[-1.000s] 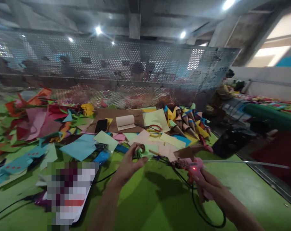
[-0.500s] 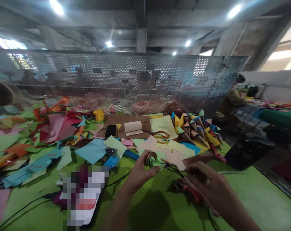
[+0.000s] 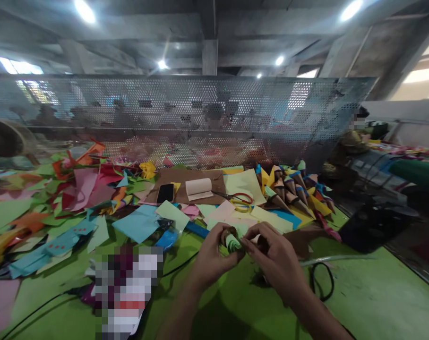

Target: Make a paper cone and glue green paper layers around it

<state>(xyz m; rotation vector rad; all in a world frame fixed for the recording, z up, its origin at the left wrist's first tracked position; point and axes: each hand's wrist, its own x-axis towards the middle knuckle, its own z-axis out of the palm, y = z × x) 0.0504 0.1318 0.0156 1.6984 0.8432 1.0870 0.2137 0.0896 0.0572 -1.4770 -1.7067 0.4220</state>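
My left hand (image 3: 214, 257) is closed around a small rolled piece of light green paper (image 3: 232, 242) with a brown outer layer. The roll's layered end faces right, between thumb and fingers. My right hand (image 3: 273, 255) meets it from the right, its thumb and index finger pinched at the green paper's edge. A pale curled surface (image 3: 260, 240) shows beneath the right fingers; I cannot tell what it belongs to. Under the right hand lies a dark object, mostly hidden. Light pink and pale yellow paper sheets (image 3: 271, 218) lie just beyond both hands.
Scissors (image 3: 241, 200), a cream paper roll (image 3: 199, 188) and a phone (image 3: 165, 193) lie ahead. Brown paper cones (image 3: 287, 189) stand right of them. Coloured paper scraps (image 3: 90, 184) are heaped left. A cable loop (image 3: 322, 282) lies right, near a black container (image 3: 372, 226).
My right hand has left the reddish object low on the right and moved up and left to the green roll. The left hand still holds the roll, slightly further right in view.
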